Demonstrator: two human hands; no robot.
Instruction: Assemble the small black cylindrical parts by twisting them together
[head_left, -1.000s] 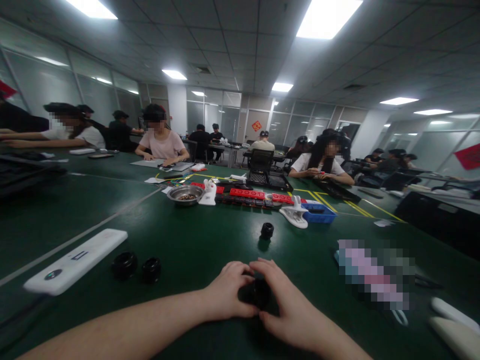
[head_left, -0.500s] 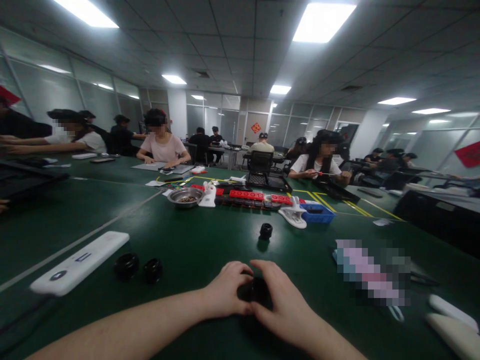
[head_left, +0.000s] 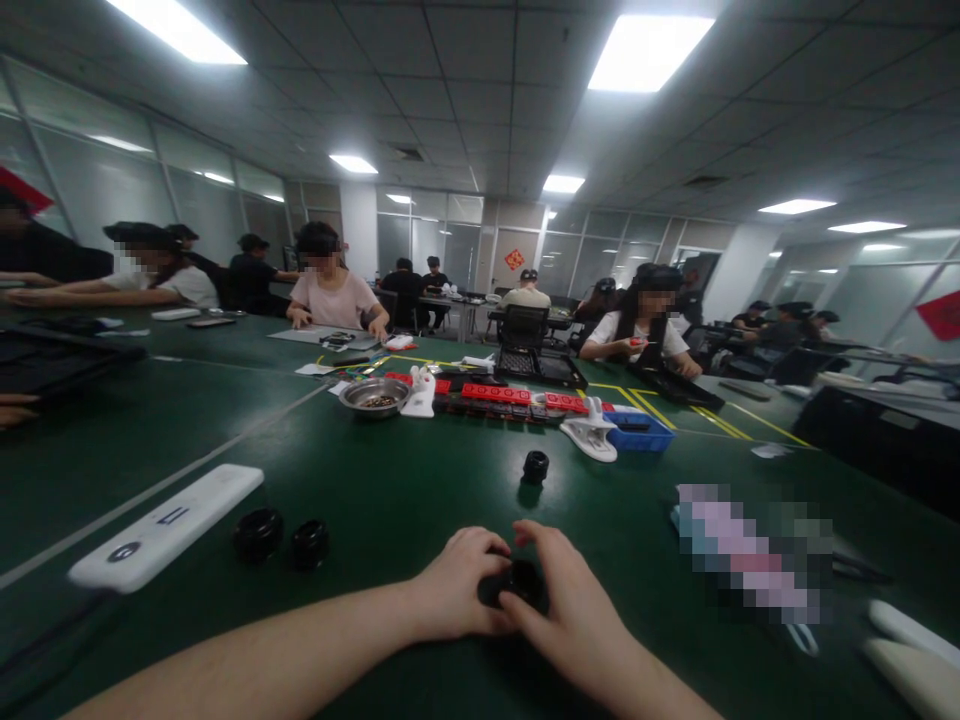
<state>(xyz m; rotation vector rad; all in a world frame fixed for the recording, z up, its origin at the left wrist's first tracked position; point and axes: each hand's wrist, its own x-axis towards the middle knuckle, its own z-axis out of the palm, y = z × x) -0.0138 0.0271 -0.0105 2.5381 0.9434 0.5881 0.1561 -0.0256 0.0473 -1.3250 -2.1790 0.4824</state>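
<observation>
Near the front of the green table [head_left: 360, 640], both hands are round a black round plastic fitting [head_left: 523, 580]. My left hand [head_left: 459, 585] grips its left side, fingers behind and thumb in front. On the other side my right hand [head_left: 576, 605] curls about it, thumb against the near face and fingers arched over the back. Part of the fitting is hidden by the fingers. Another black ring-shaped fitting [head_left: 535, 467] stands farther off, beyond the hands. Two more, a larger ring [head_left: 259, 534] and a smaller ring [head_left: 310, 544], sit to the left.
A white power strip [head_left: 169, 525] lies at left. Across the middle are a metal bowl [head_left: 375, 397] of small parts, a red strip [head_left: 495, 394], a white clamp [head_left: 591, 438] and a blue bin [head_left: 639, 432]. A blurred pink item [head_left: 750, 560] is at right. Co-workers sit beyond.
The fitting between my hands shows more of its top, and my right fingers have shifted slightly off its far side. The whole view has moved a little.
</observation>
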